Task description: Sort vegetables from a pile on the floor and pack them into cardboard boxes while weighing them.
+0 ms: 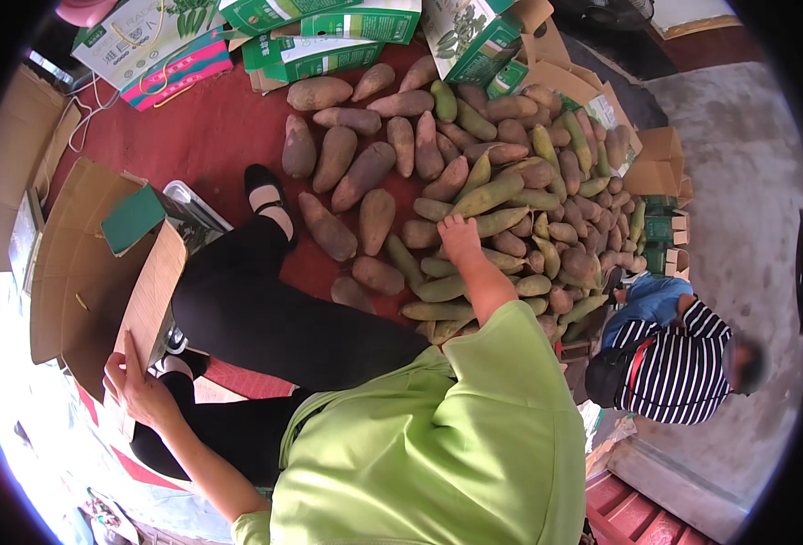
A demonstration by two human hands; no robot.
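My left hand [138,391] grips the edge of a flap on an opened cardboard box [83,272], one finger stretched along the board. My right hand [460,240] reaches into a pile of long vegetables, its fingers curled down over the end of a green radish-like vegetable [490,196]. How far the fingers wrap round it is partly hidden. More green ones [442,289] lie close below the wrist. Around them lie plump reddish-brown tubers [365,175], looking like large sweet potatoes, spread over the red floor covering [229,127].
Green and white printed cartons [347,45] stand along the far side. Open brown boxes [656,163] border the pile on the right. Another person in a striped top [678,372] is at the right beside the pile. My black-trousered leg [292,309] stretches between the box and the vegetables.
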